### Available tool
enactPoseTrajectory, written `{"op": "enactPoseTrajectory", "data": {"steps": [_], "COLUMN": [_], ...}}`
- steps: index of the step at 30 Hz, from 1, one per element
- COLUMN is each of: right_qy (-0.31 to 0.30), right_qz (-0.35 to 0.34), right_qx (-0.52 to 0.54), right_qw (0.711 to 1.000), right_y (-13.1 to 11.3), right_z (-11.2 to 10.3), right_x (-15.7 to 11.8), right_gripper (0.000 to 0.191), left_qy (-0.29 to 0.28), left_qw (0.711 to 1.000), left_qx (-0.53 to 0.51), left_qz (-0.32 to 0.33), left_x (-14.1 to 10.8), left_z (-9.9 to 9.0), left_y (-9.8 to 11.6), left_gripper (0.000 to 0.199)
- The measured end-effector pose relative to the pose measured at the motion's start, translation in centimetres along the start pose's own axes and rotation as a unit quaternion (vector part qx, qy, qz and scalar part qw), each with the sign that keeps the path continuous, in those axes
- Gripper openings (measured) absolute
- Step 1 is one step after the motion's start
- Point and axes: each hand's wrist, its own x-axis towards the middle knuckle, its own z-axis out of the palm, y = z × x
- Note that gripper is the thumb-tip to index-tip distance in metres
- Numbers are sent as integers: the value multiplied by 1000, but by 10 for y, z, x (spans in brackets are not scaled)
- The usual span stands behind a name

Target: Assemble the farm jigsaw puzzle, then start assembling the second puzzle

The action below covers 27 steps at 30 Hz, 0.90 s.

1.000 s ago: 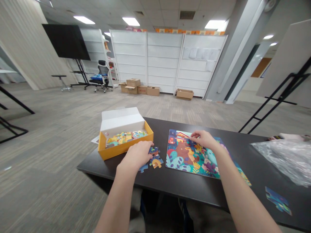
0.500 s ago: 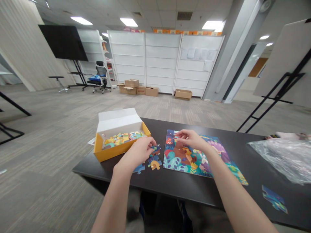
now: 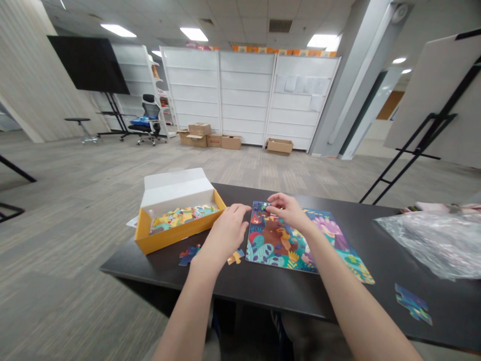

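My left hand (image 3: 229, 233) lies flat, fingers together, just left of the jigsaw puzzle (image 3: 278, 245), and shows nothing held. Under it, loose jigsaw pieces (image 3: 189, 254) and a yellow-and-blue piece (image 3: 236, 257) lie on the table, partly hidden by the hand and wrist. My right hand (image 3: 285, 210) is at the puzzle's top left corner, its fingertips pinched on a small blue jigsaw piece (image 3: 265, 206). The puzzle shows a brown animal among bright leaves. Its top left area looks darker and unfinished in pattern.
An open yellow-and-white box (image 3: 176, 225) of jigsaw pieces stands left on the black table (image 3: 300, 296). A clear plastic bag (image 3: 428, 245) and a separate blue piece (image 3: 412, 303) lie right. Easels stand at the right; cardboard boxes sit far back.
My left hand has slid right from the loose pieces to the puzzle's left edge, covering some of them. My right hand has moved up to the top left corner. The view has drifted slightly.
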Motion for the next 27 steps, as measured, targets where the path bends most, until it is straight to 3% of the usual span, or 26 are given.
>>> {"op": "enactPoseTrajectory", "data": {"steps": [3,5,8,15,21,27], "right_qy": [84,79,47,7,14,-14], "right_qz": [25,34,40,52,17,-16], "right_qx": [-62,-89,-107,-143,-288,-335], "right_qw": [994,992,992,988,957,942], "right_y": [26,37,44,37,28,19], "right_z": [-11,-15,-17,-18,-16,-14], "right_x": [7,9,8,5,1,-2], "right_gripper": [26,21,16,16,21,15], "left_qy": [-96,-155,-193,-209,-210,-143], "left_qw": [994,985,977,971,971,982], "left_qx": [53,71,92,111,112,99], "left_qz": [-6,-13,-27,-30,-23,-66], "left_x": [-2,-4,-5,-7,-12,-13], "left_z": [3,5,10,12,8,-18], "left_y": [8,14,21,25,23,-1], "left_gripper": [31,26,25,32,30,30]}}
